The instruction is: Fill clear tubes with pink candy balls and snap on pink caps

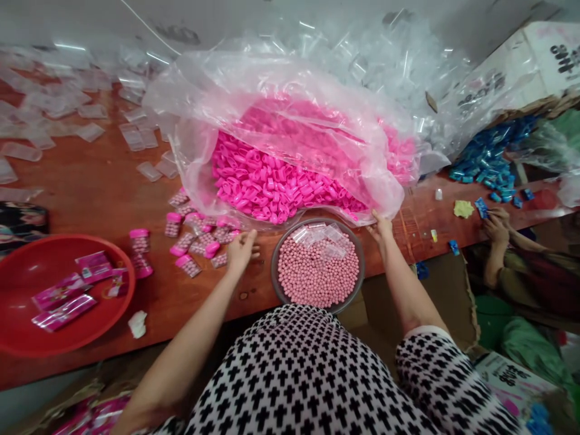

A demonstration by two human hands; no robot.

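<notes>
A large clear plastic bag (181,136) lies open on the wooden table (90,187), full of bright pink plastic caps (267,181). My right hand (379,228) is shut on the bag's lower edge. My left hand (241,251) rests open on the table beside several clear tubes of pink beads with pink caps (188,266). Between my hands stands a round metal bowl (273,272) heaped with pink beads (317,275), with several small clear plastic pieces (317,237) lying on top.
A red plastic basin (67,240) holding pink packets (63,305) stands at the left. Clear plastic pieces (67,115) are scattered at the far side. A co-worker's hands (496,228) work at the right, near a heap of blue items (487,160).
</notes>
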